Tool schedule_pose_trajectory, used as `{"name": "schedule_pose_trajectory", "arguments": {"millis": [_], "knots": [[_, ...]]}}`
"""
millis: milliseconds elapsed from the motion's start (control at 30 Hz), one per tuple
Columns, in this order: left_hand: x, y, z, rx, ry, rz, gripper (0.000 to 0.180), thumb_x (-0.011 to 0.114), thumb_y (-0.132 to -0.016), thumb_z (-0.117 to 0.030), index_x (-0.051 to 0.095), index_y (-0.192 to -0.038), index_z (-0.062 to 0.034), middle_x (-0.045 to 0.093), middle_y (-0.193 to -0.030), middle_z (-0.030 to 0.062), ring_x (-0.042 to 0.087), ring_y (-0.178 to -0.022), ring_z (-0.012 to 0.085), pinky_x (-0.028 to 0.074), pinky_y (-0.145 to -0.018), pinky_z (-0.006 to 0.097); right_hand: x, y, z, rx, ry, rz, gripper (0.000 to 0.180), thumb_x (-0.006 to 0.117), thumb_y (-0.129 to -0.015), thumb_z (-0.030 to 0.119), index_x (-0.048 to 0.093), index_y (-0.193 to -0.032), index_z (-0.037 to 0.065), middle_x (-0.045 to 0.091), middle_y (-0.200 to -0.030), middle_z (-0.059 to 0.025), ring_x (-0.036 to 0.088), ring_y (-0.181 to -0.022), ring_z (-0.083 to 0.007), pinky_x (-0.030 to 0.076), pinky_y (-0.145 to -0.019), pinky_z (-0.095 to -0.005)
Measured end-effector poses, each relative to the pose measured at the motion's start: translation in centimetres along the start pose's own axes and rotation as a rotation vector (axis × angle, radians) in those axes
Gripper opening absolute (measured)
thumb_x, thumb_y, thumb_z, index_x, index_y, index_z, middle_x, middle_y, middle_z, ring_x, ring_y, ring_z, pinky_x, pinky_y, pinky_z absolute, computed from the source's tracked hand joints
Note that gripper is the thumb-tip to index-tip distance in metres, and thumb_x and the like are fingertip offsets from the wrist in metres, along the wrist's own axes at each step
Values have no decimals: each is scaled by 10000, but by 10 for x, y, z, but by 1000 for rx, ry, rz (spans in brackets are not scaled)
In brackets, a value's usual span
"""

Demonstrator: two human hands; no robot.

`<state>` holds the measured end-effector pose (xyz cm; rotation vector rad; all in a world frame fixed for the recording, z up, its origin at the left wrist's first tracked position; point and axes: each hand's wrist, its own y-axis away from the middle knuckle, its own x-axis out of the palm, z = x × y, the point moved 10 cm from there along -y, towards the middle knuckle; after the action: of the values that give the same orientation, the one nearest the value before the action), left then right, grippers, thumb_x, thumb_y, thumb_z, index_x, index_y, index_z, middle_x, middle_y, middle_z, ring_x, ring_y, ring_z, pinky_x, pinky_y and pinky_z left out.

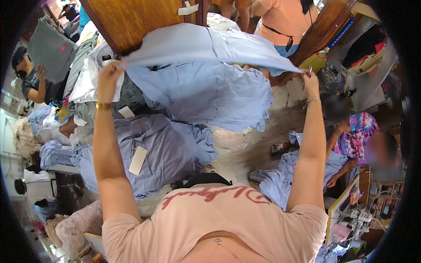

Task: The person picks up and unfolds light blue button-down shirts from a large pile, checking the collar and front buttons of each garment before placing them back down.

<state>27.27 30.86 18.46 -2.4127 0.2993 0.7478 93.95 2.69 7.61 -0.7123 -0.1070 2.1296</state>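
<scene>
Both my arms reach forward, spreading a light blue garment (184,44) between them. At its left corner my left hand (110,73) is closed in a pinch on the edge. My right hand (311,82) grips the opposite corner, and a small dark metallic object (310,70) sticks up from its fingers, too small to name. Beneath the stretched cloth lies a stack of light blue garments (210,90) with ruffled edges. Nearer to me on the left is a heap of blue-grey garments (162,144), with a white tag (138,160) on top.
A wooden panel (131,19) stands behind the stack. At the right a person in a colourful top (360,133) sits beside more blue garments (280,171). Another person in an orange shirt (287,22) stands at the back. A person at far left is near a grey cloth (51,48).
</scene>
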Motion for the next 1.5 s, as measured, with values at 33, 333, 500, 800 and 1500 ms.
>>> {"name": "schedule_pose_trajectory", "arguments": {"millis": [33, 333, 500, 800, 1500], "knots": [[18, 17, 10, -30, 49, 24, 170, 596, -719, -66, 636, -883, -44, 617, -825, 33, 494, -649, 101, 407, -633, 237, 19, 8, -32, 60, -153, 47, 187, 492, -766, 59, 614, -905, 28, 614, -797, -73, 584, -749, -155, 448, -677, -284], [187, 139, 101, -243, -28, 506, 186, 629, -677, 8, 628, -859, -32, 630, -846, 78, 600, -789, 184, 463, -709, 281, 108, 145, -241, 303, 475, -120, 150, 558, -689, 92, 649, -785, 23, 614, -711, -166, 600, -721, -316, 459, -681, -385], [203, 144, 106, -241, -531, 679, 213, 645, -689, -150, 617, -886, -74, 553, -964, 97, 525, -904, 292, 412, -817, 383, 143, 169, -241, 308, 717, 116, 211, 513, -723, 57, 620, -898, 10, 564, -995, -205, 543, -919, -337, 432, -795, -392], [244, 99, 96, -96, -783, 557, 571, 622, -724, -258, 410, -1251, -191, 246, -1369, 117, 228, -1268, 290, 195, -994, 542, 289, 266, -21, -582, 463, 670, 311, 484, -773, -2, 543, -1068, 78, 411, -1269, -169, 447, -1097, -352, 372, -920, -392], [-94, 300, 171, -465, -547, 152, 371, 615, -712, -130, 521, -1071, -111, 537, -1046, 120, 543, -944, 318, 440, -775, 388, 367, 476, 23, 724, -401, 585, 293, 615, -794, 236, 505, -985, 43, 505, -653, -3, 385, -397, -84, 302, -359, -232]]}}
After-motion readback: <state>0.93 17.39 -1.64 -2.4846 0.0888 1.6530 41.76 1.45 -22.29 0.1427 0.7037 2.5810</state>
